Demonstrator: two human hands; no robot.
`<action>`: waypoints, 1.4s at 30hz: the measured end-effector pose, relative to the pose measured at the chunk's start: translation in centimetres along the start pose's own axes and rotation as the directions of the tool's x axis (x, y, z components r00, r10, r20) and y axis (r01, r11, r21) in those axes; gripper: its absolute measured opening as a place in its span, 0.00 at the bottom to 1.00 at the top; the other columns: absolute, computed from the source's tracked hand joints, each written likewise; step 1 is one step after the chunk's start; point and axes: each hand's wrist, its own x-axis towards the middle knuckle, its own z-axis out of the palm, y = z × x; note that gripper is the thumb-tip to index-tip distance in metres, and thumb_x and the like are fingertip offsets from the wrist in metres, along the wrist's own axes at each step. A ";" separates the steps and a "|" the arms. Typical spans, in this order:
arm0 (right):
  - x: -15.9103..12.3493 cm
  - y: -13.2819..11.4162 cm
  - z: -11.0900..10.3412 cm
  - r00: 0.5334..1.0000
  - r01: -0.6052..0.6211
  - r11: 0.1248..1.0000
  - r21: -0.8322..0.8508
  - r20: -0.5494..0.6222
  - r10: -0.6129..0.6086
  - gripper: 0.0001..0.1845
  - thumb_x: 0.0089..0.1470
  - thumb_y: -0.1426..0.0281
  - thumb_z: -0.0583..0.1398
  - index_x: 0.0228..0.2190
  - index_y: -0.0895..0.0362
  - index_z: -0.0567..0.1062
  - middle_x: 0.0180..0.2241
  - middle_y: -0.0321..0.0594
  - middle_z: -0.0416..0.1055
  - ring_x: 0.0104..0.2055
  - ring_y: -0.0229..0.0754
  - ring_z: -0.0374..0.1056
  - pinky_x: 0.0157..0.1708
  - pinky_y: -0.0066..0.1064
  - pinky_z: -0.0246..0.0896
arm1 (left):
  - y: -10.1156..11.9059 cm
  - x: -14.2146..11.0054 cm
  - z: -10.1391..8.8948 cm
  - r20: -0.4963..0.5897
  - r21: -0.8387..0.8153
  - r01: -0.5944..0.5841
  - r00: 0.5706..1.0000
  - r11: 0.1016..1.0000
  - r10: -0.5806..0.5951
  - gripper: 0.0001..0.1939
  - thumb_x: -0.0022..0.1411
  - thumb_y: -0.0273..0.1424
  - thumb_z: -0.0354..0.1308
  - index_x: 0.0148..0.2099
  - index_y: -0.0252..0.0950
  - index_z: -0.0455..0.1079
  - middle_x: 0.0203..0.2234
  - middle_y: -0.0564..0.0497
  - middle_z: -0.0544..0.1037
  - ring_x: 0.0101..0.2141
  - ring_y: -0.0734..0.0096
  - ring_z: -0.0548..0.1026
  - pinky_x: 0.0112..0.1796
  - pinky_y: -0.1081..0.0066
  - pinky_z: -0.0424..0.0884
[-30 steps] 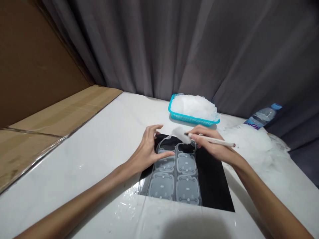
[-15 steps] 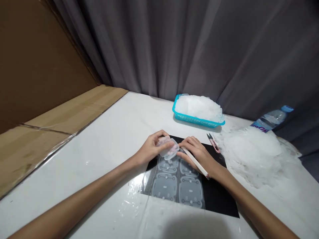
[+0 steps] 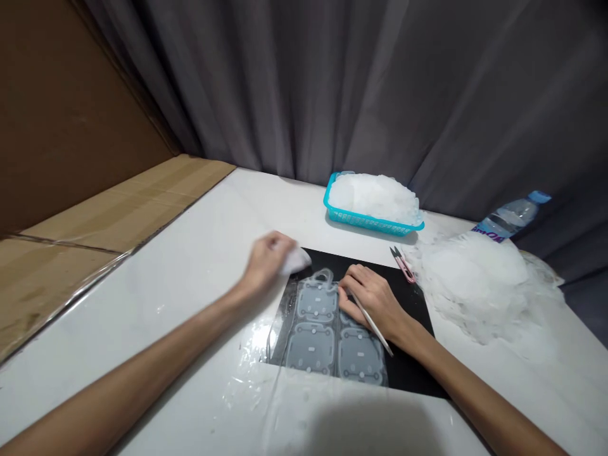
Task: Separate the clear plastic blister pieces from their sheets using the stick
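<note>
My left hand [image 3: 269, 258], blurred by motion, is closed on a translucent plastic piece [image 3: 296, 260] just past the upper left corner of a black mat [image 3: 413, 354]. On that mat lies a clear plastic sheet of rounded-square moulded pieces [image 3: 311, 347]. A small looped strip of clear plastic [image 3: 325, 276] stands at the sheet's top edge. Resting over the right column of the sheet, my right hand [image 3: 368, 294] is closed round a slim white pen-like tool [image 3: 375, 327]. The tool's tip is hidden by the fingers, and so is part of the sheet.
Behind the mat stands a turquoise basket [image 3: 375, 221] heaped with translucent pieces. Pink-handled thread snips [image 3: 403, 265] lie by the mat's upper right. A large white translucent pile [image 3: 475, 278] and a water bottle [image 3: 510, 218] are at right. Cardboard [image 3: 118, 209] borders the left.
My left hand has moved left, away from the right hand, carrying the plastic piece off the sheet. The sheet's top left and the looped strip now show. The right hand stays nearly in place.
</note>
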 end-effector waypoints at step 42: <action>0.3 0.2 -1.1 0.965 -0.198 0.742 0.641 -0.006 0.263 0.12 0.67 0.69 0.60 0.29 0.55 0.75 0.30 0.37 0.70 0.33 0.39 0.67 0.36 0.33 0.61 | 0.6 -3.5 1.5 0.564 -0.124 0.176 0.822 0.977 -0.076 0.15 0.67 0.41 0.67 0.42 0.33 0.72 0.29 0.48 0.85 0.27 0.73 0.80 0.29 0.76 0.72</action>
